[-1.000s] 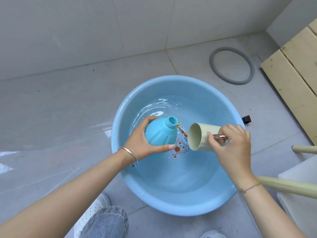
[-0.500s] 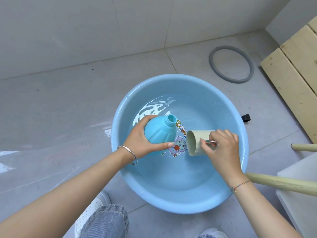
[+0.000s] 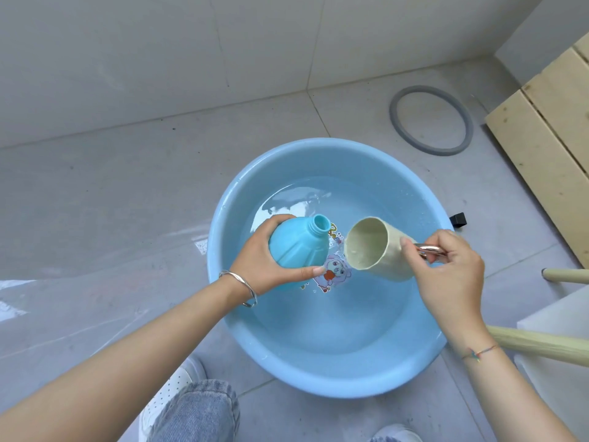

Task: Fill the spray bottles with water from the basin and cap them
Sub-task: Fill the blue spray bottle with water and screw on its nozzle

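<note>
The step in hand looks like filling. The left hand grips the uncapped blue spray bottle round its body and holds it tilted above the water in the basin, its open neck pointing up and towards the cup. The right hand has its fingers curled round the cup's metal handle; the beige cup lies tipped on its side, its mouth just beside the bottle's neck but apart from it. How much water it carries cannot be told. The next move probably calls for bringing the cup's lip over the narrow neck and pouring slowly, so that any spill drops back into the basin. No cap is in view.

The basin stands on a grey tiled floor with a wet sheen at the left, below a pale tiled wall. A grey ring lies beyond the basin, wooden slats lie at the right, and a pale pole crosses near the right wrist
</note>
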`<state>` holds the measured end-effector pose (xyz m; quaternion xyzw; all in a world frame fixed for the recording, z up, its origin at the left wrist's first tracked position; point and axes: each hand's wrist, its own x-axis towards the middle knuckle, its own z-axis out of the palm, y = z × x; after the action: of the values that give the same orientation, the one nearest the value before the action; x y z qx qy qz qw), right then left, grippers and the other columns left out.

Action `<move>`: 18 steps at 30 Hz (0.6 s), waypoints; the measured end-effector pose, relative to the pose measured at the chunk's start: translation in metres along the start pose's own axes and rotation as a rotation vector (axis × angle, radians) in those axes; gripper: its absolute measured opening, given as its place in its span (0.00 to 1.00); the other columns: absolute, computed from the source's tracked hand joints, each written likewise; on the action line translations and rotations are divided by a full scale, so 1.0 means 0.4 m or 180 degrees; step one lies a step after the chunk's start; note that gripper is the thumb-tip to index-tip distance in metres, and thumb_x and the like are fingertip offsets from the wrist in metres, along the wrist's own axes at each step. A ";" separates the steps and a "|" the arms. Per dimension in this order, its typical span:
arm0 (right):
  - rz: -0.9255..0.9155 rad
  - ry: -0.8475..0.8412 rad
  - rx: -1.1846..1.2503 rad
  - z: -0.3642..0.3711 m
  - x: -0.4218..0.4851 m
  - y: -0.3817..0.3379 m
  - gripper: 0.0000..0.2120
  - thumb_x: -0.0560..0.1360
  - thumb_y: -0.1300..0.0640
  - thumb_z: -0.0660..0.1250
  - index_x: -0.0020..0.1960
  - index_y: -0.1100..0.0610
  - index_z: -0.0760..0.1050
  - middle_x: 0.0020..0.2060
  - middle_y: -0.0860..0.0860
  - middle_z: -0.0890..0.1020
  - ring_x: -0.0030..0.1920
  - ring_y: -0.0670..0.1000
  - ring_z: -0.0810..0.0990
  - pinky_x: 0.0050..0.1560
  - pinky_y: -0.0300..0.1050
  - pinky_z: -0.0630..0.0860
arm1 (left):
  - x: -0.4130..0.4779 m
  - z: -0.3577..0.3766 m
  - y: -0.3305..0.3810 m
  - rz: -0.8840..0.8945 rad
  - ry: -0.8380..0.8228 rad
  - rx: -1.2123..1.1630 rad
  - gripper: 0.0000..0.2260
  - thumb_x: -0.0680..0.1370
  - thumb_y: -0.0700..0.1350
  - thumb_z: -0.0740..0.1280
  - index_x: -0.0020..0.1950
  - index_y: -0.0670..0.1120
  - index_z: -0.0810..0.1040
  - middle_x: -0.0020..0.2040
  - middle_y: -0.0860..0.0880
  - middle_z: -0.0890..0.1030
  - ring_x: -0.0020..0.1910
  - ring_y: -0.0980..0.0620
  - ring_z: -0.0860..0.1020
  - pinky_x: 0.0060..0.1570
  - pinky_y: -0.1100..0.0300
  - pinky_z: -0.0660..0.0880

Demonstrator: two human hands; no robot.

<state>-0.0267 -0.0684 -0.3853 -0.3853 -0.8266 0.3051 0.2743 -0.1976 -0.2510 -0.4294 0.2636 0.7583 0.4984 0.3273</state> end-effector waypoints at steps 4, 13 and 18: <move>0.0065 0.0100 0.0298 -0.026 0.012 -0.049 0.19 0.70 0.53 0.70 0.32 0.63 0.65 0.28 0.55 0.69 0.32 0.48 0.67 0.33 0.37 0.62 | -0.002 -0.001 0.002 -0.0013 -0.0019 0.0008 0.36 0.54 0.61 0.80 0.59 0.56 0.72 0.54 0.59 0.77 0.51 0.65 0.76 0.48 0.76 0.69; -0.0218 0.0281 0.0524 -0.060 0.024 -0.151 0.18 0.71 0.55 0.72 0.31 0.58 0.65 0.31 0.54 0.69 0.32 0.48 0.66 0.35 0.36 0.62 | -0.002 0.000 0.001 0.0051 -0.0031 0.0087 0.36 0.53 0.65 0.77 0.58 0.60 0.71 0.56 0.59 0.76 0.54 0.66 0.75 0.51 0.77 0.68; -0.0525 0.0289 0.0391 -0.062 0.021 -0.182 0.19 0.71 0.56 0.72 0.31 0.55 0.63 0.28 0.53 0.69 0.34 0.53 0.67 0.37 0.41 0.63 | -0.003 -0.003 0.005 0.0095 -0.0070 0.0075 0.35 0.54 0.61 0.82 0.57 0.62 0.70 0.56 0.59 0.76 0.53 0.67 0.74 0.50 0.78 0.67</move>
<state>-0.0484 -0.0921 -0.3149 -0.3118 -0.8219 0.3139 0.3587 -0.1976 -0.2517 -0.4271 0.2842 0.7565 0.4912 0.3251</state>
